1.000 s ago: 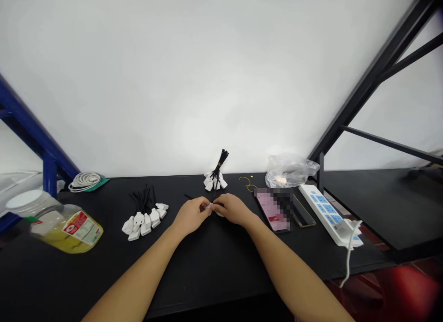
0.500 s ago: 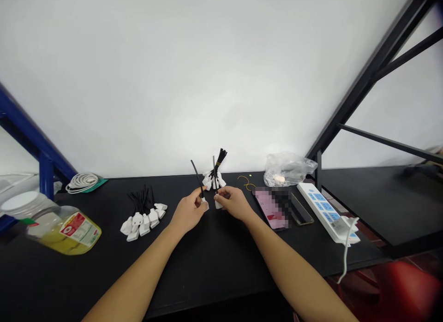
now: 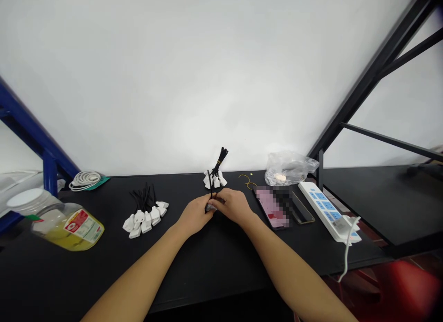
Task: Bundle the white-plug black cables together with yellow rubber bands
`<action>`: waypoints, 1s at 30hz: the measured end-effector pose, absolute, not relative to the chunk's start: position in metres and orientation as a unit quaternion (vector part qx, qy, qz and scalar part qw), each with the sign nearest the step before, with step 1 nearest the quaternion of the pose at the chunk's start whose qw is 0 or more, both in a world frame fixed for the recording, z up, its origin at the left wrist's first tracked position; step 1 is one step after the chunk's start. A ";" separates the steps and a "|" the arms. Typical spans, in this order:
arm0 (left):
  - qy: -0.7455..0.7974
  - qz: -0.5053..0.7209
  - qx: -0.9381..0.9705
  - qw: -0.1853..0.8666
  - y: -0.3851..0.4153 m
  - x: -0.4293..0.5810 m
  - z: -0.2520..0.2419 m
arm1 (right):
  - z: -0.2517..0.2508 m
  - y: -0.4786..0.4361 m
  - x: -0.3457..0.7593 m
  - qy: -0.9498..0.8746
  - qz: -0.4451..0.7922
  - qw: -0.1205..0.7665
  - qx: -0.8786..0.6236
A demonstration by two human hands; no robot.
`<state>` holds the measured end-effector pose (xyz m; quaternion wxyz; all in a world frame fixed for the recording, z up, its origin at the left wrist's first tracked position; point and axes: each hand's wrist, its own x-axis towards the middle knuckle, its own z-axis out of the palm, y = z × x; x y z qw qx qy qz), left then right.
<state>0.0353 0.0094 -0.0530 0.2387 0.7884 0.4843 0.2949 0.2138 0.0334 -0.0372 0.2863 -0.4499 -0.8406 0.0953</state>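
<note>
My left hand (image 3: 197, 213) and my right hand (image 3: 235, 205) meet over the middle of the black table (image 3: 214, 271). Between their closed fingertips is a white connector (image 3: 212, 208), mostly hidden, with a black cable (image 3: 210, 183) standing up from it. Whether a second connector is in there too, I cannot tell. Just behind the hands lies a bundle of white connectors (image 3: 216, 180), its black cables tied with a yellow band. To the left, several loose white connectors (image 3: 146, 223) with black cables lie in a pile.
On the left are a jar of yellow liquid (image 3: 83, 229) and a coiled white cable (image 3: 85, 180). Yellow ties (image 3: 246, 181), a plastic bag (image 3: 289, 167), a phone (image 3: 272, 209), a dark flat case (image 3: 302, 209) and a power strip (image 3: 327, 211) lie on the right.
My hands have come together. Earlier each held its own white connector with a black cable, side by side; now the connectors are mostly hidden between my fingers. The view has shifted slightly.
</note>
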 end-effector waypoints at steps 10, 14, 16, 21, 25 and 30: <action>0.439 0.253 0.828 0.240 0.007 0.029 -0.043 | -0.023 0.034 0.223 -0.771 0.348 0.362 -0.392; 0.418 0.270 0.825 0.267 0.005 0.028 -0.041 | -0.025 0.034 0.230 -0.720 0.531 0.303 -0.330; 0.417 0.273 0.822 0.274 0.005 0.029 -0.043 | -0.027 0.035 0.230 -0.695 0.570 0.304 -0.315; 0.410 0.275 0.828 0.267 0.007 0.030 -0.047 | -0.029 0.037 0.221 -0.647 0.562 0.391 -0.336; 0.411 0.276 0.820 0.288 0.007 0.028 -0.042 | -0.027 0.033 0.217 -0.724 0.508 0.329 -0.331; 0.431 0.302 0.802 0.282 0.002 0.038 -0.043 | -0.024 0.026 0.210 -0.819 0.320 0.320 -0.352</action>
